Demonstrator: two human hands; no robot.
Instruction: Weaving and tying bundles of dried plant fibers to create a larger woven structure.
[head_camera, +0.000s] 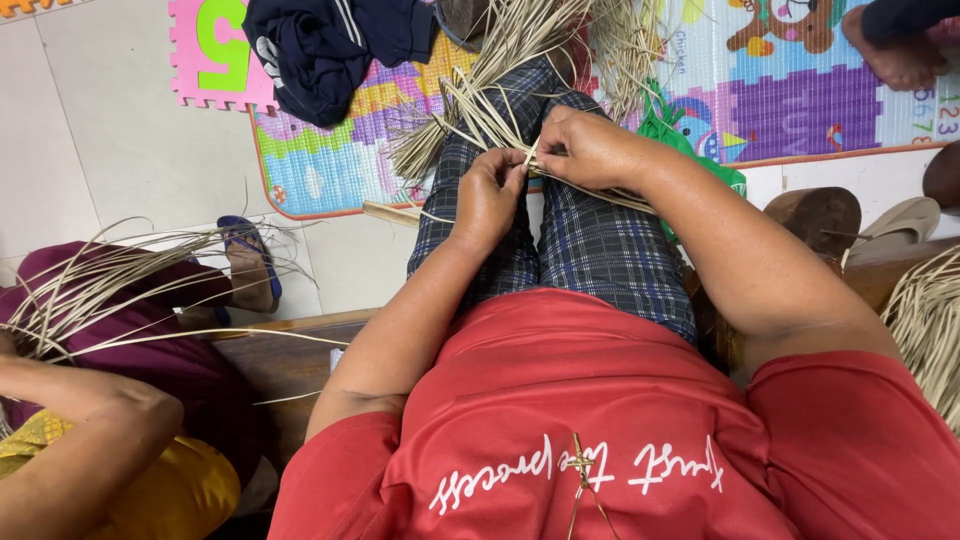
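A bundle of pale dried straw strips (480, 110) lies across my lap on dark plaid trousers and fans out toward the floor mat. My left hand (488, 195) pinches several strips at the near end of the bundle. Right beside it, my right hand (590, 148) closes on the same strips, and the fingertips of both hands meet at the point where the strips cross. More loose straw (620, 35) is piled beyond my knees.
A person in a yellow top (90, 440) sits at my left holding long straw strands (110, 280). A colourful foam play mat (780, 90) covers the floor ahead, with a dark garment (320, 50) on it. A bare foot (895, 55) rests at top right. Sandals (850, 220) lie at right.
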